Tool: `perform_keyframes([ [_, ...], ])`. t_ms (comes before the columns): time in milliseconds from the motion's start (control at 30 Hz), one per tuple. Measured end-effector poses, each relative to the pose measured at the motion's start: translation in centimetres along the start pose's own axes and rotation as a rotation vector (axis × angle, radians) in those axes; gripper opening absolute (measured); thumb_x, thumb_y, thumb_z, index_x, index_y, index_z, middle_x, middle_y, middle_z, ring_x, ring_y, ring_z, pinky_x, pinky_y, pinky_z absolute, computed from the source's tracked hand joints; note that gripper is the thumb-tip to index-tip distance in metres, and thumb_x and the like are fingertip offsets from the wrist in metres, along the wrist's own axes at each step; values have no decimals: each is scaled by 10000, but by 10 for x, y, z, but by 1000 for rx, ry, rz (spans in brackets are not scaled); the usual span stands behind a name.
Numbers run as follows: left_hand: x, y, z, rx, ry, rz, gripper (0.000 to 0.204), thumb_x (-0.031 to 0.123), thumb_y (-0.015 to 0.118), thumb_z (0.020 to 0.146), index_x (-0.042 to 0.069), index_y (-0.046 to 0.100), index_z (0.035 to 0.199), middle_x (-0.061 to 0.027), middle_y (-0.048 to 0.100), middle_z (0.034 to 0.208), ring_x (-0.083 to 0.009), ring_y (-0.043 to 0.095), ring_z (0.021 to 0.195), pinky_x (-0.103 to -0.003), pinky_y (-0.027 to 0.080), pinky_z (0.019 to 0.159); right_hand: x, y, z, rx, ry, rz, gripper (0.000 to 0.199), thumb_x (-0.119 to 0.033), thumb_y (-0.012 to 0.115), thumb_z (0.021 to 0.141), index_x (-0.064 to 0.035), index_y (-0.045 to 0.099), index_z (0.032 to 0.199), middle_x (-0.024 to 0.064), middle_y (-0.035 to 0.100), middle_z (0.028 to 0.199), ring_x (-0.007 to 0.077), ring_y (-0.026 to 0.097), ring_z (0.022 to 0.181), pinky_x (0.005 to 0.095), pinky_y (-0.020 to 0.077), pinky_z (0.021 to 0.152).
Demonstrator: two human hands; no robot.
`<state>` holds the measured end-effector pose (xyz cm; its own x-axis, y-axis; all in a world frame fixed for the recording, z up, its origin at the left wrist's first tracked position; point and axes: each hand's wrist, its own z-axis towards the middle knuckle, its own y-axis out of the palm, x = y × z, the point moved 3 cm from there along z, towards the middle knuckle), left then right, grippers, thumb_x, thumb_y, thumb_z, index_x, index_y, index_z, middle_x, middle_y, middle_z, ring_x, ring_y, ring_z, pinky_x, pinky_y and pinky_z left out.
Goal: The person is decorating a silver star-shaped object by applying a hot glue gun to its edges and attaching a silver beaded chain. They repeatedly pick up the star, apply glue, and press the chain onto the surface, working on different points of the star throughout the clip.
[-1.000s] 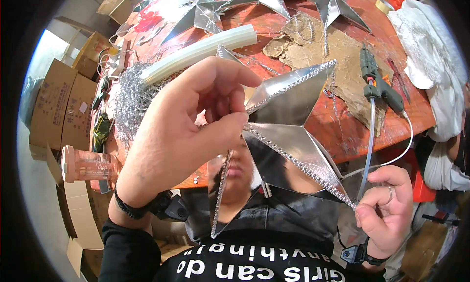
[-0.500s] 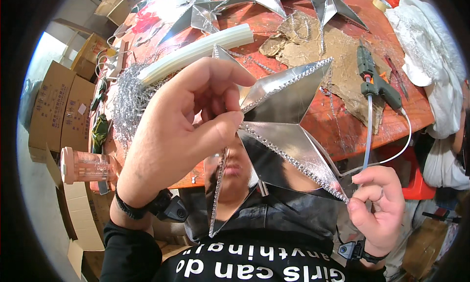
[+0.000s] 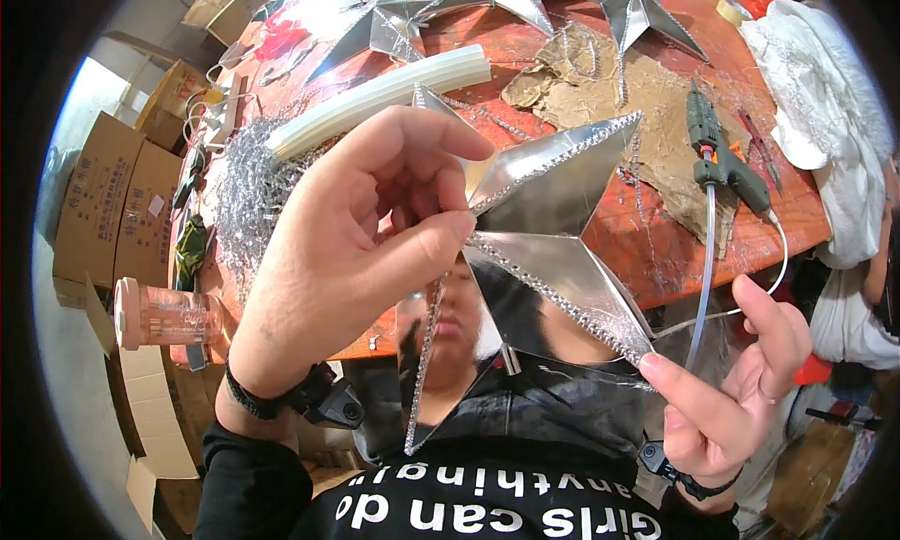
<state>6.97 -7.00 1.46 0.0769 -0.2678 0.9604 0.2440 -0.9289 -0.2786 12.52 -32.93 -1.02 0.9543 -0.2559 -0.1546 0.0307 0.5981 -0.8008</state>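
Observation:
A mirror-like silver star [image 3: 553, 198] with bead-like silver trim [image 3: 562, 301] along its ridges is held up in front of me. My left hand [image 3: 375, 231] is closed at the star's middle, thumb and fingertips bent against it; the curled fingers hide exactly what they pinch there. At the tip of the lower right point, my right hand [image 3: 731, 390] touches the trim with its index fingertip. Its other fingers are spread apart, holding nothing. Dark clothing is reflected in the star's lower faces.
On the red table [image 3: 675, 34] lie a glue gun [image 3: 727, 170] with its cord, torn brown cardboard [image 3: 647, 132], pale glue sticks [image 3: 384, 99], silver tinsel [image 3: 253, 202] and further silver stars [image 3: 637, 20]. A pinkish jar [image 3: 169, 315] stands at the left edge; cartons [image 3: 98, 202] are beyond.
My right hand has gone from a pinch near the star's lower right tip to spread fingers, with the index fingertip on that tip. The star and left hand have shifted slightly right.

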Motion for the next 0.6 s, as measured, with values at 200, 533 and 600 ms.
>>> perform_keyframes([
  [200, -2, -1, 2, -6, 33, 11, 371, 28, 586, 795, -12, 516, 1157, -7, 506, 881, -28, 484, 758, -134, 388, 596, 0, -5, -2, 62, -27, -95, 375, -421, 529, 827, -129, 709, 977, 216, 472, 1267, 295, 461, 980, 380, 376, 820],
  [533, 2, -1, -4, 67, -37, -127, 325, 91, 434, 895, -18, 492, 1196, -52, 559, 931, -57, 483, 760, -195, 408, 666, -5, 29, 12, 53, 347, 352, 490, -213, 767, 738, 9, 571, 1127, 67, 598, 881, 216, 540, 800, 344, 429, 759],
  [600, -2, -6, -3, 67, 18, -138, 321, 134, 401, 930, -21, 493, 1195, -66, 571, 944, -75, 490, 765, -216, 412, 687, -5, 29, 16, 32, 406, 414, 440, -114, 737, 752, 7, 562, 1137, 67, 583, 852, 202, 547, 790, 321, 437, 751],
])
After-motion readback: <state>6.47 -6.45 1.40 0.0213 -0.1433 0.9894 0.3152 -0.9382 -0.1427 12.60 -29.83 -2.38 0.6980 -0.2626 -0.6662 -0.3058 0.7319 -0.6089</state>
